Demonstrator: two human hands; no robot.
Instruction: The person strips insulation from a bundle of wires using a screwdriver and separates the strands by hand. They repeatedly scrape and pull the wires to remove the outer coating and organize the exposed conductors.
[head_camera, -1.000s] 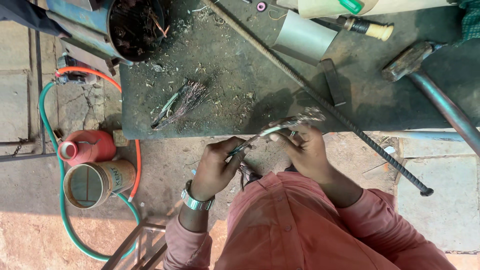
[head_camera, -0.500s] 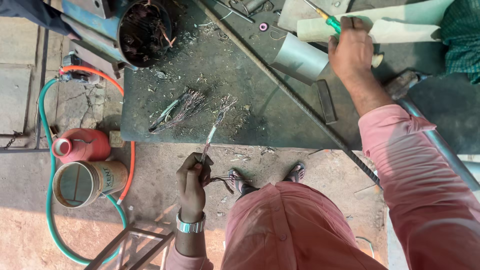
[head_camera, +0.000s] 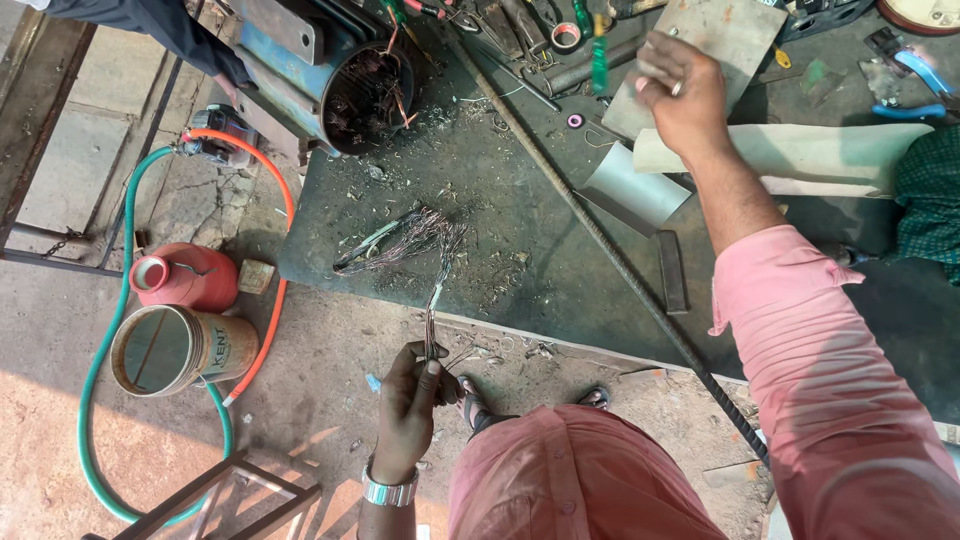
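dark workbench (head_camera: 520, 200), wire bundle (head_camera: 432, 300) above left grip (head_camera: 410, 395)

We have one head-worn view, looking steeply down from above our left hand (head_camera: 408, 400) and right hand (head_camera: 682, 92). The workbench (head_camera: 520, 200) lies beyond them, the ground below, at arm's length.

Two hoses: green (head_camera: 100, 380), orange (head_camera: 270, 300). One red canister (head_camera: 185, 277), one tin (head_camera: 180, 348).
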